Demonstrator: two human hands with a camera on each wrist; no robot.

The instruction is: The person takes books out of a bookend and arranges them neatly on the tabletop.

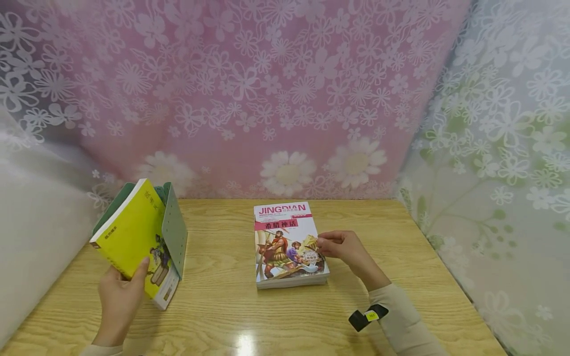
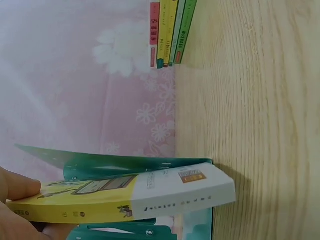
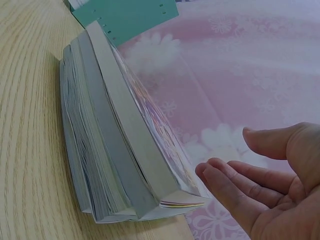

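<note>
My left hand (image 1: 122, 296) grips a yellow paperback book (image 1: 133, 232) by its lower edge, thumb on the cover. Tilted, the book overlaps a green desktop book holder (image 1: 174, 232); in the left wrist view its white-and-yellow spine faces the camera, between the holder's green plates (image 2: 115, 164). At mid-table lies a stack of books (image 1: 289, 247), topped by one with a pink title band and painted figures. My right hand (image 1: 345, 249) is at the stack's right side. In the right wrist view its fingers (image 3: 235, 195) are loosely bent, apart from the thumb, holding nothing.
The wooden table (image 1: 218, 306) meets a pink flowered cloth (image 1: 249, 99) along its back edge. A pale flowered cloth (image 1: 512, 173) hangs at the right, and a white surface (image 1: 40, 222) borders the left side. A black strap (image 1: 368, 317) is on the right sleeve.
</note>
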